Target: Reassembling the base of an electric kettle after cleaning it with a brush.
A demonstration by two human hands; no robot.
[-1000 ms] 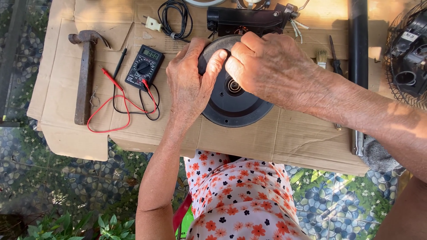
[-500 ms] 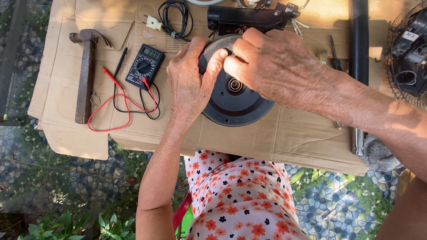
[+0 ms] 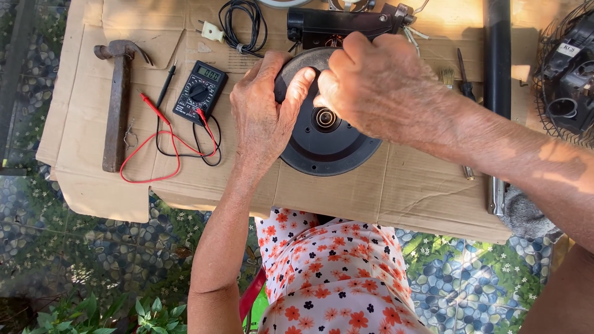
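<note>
A round black motor housing (image 3: 328, 145) with a small central bearing lies on a sheet of cardboard (image 3: 402, 192). My left hand (image 3: 263, 117) grips its left rim, thumb laid across the top edge. My right hand (image 3: 383, 89) covers the upper right part, fingers curled down near the centre; what they pinch is hidden. Behind the housing sits a dark bracket with wires (image 3: 346, 25).
A hammer (image 3: 117, 102) lies at the left. A black multimeter (image 3: 199, 91) with red and black leads sits beside it. A coiled black cord with a plug (image 3: 241, 25) is at the back. A black tube (image 3: 497, 62), a screwdriver (image 3: 464, 77) and a fan grille (image 3: 566, 68) are at the right.
Both hands stay on the housing; the right hand has shifted slightly over the top of it. Nothing else moved.
</note>
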